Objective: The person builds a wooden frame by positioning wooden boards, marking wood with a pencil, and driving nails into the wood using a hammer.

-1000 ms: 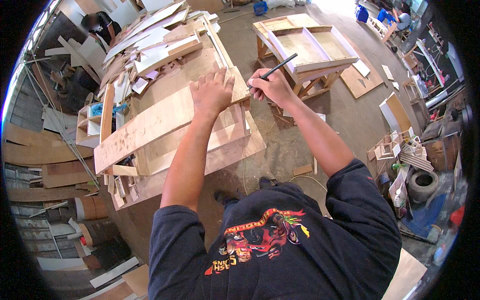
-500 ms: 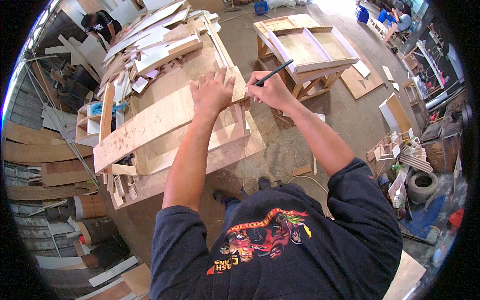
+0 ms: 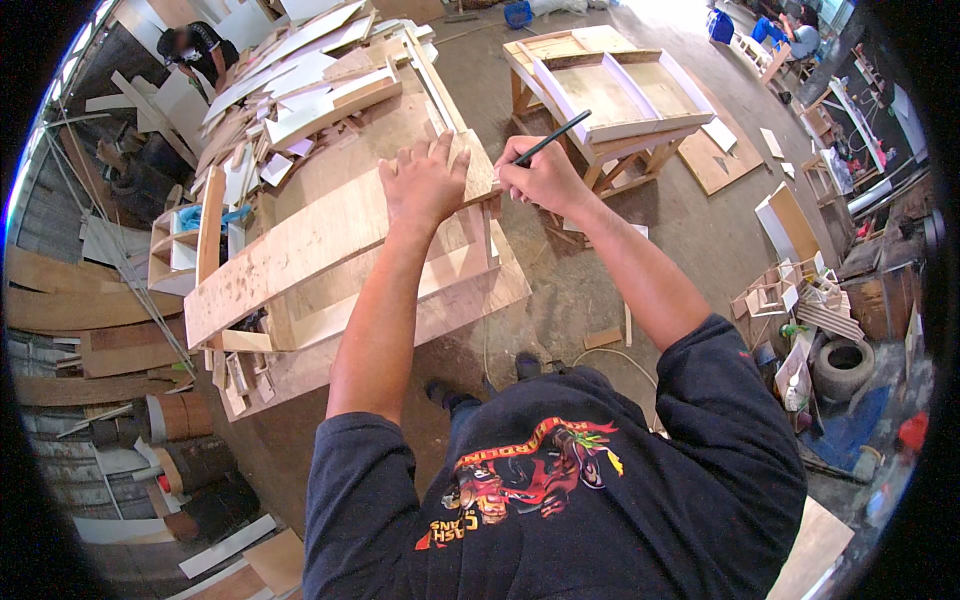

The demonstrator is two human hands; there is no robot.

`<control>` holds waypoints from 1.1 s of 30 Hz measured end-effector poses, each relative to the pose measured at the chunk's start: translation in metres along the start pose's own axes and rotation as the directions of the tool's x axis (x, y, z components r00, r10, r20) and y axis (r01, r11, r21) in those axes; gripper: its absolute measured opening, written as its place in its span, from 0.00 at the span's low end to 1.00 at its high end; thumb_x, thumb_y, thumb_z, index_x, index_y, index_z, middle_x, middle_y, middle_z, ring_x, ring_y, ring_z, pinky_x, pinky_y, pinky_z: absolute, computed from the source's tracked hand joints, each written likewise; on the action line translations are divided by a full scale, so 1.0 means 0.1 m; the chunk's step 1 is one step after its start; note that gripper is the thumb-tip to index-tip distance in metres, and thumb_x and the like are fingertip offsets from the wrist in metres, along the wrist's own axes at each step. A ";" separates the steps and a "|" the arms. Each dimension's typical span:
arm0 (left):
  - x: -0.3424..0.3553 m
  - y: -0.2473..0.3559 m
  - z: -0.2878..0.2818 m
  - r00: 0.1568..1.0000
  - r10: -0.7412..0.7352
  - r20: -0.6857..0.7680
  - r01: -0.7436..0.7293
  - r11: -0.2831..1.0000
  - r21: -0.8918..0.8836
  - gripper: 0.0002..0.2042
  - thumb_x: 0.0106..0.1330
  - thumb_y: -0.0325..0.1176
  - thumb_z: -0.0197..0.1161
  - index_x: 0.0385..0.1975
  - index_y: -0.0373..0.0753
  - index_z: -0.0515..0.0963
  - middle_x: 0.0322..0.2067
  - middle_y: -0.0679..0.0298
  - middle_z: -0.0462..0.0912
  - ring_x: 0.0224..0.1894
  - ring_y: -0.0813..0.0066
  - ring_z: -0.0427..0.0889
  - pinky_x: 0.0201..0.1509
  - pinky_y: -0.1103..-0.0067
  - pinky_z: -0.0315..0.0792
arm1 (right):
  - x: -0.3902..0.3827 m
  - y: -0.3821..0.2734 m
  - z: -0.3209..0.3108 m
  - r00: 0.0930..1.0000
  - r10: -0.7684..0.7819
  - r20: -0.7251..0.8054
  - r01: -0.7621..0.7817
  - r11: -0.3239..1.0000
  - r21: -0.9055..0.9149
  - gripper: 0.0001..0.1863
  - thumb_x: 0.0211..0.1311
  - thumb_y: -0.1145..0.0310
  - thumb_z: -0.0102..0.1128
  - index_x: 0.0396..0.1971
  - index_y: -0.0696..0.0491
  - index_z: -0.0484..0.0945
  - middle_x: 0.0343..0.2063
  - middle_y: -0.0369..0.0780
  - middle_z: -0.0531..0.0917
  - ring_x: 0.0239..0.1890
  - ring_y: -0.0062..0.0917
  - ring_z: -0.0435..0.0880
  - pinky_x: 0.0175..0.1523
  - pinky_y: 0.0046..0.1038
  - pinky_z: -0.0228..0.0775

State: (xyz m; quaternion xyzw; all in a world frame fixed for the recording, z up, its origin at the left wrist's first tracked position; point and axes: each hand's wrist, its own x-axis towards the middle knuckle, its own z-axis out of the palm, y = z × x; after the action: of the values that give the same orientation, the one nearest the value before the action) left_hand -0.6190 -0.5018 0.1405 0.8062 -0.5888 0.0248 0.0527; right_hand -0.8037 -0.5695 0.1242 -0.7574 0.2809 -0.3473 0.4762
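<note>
Under my left hand point(image 3: 425, 185) lies a long plywood board point(image 3: 300, 245), pale with dark specks toward its near left end. That hand is spread flat on the board's far right part. My right hand point(image 3: 543, 178) pinches a dark pencil point(image 3: 558, 135) at the board's right end, its upper end pointing up and right. The pencil's tip is hidden by my fingers. Beneath the board stands a wooden frame point(image 3: 440, 270), resting on a plywood-topped workbench point(image 3: 490, 292).
Wood offcuts point(image 3: 290, 100) are heaped on the bench's far side, with a person point(image 3: 200, 55) beyond them. A white-edged tray frame point(image 3: 630, 100) sits on a wooden stand point(image 3: 600, 180) to the right. At far right lies a tyre point(image 3: 843, 370); a hose point(image 3: 625, 355) crosses the floor.
My right hand has shifted slightly, and the pencil's upper end sits a little higher and farther right. The left hand keeps its place on the board.
</note>
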 end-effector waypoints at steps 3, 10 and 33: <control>0.01 0.01 0.00 1.000 0.001 -0.010 -0.001 1.000 0.001 0.28 0.75 0.59 0.39 0.72 0.58 0.63 0.67 0.61 0.71 0.70 0.57 0.66 0.74 0.48 0.50 | -0.01 -0.02 0.00 0.998 0.056 -0.013 -0.055 0.995 0.081 0.08 0.59 0.70 0.61 0.25 0.59 0.79 0.16 0.36 0.82 0.19 0.17 0.82 0.24 0.23 0.72; 0.01 0.00 0.01 1.000 0.005 -0.021 -0.005 1.000 -0.001 0.28 0.76 0.59 0.39 0.72 0.58 0.64 0.67 0.61 0.70 0.69 0.57 0.66 0.74 0.49 0.50 | -0.01 0.00 0.03 0.999 0.045 -0.015 -0.044 0.998 0.054 0.08 0.59 0.71 0.62 0.24 0.59 0.78 0.16 0.36 0.81 0.17 0.17 0.82 0.22 0.23 0.71; 0.02 0.01 0.00 1.000 0.006 -0.010 -0.006 1.000 -0.003 0.28 0.76 0.57 0.40 0.72 0.58 0.64 0.68 0.61 0.70 0.70 0.58 0.66 0.74 0.49 0.49 | 0.46 0.07 0.04 0.984 -0.003 -0.178 0.014 0.998 0.061 0.07 0.56 0.71 0.61 0.26 0.60 0.81 0.19 0.38 0.84 0.23 0.17 0.84 0.28 0.23 0.76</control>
State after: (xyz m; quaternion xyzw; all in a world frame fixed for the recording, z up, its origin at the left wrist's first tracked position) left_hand -0.6197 -0.5037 0.1406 0.8042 -0.5910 0.0282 0.0568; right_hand -0.7733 -0.6052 0.1287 -0.7094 0.3083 -0.4241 0.4711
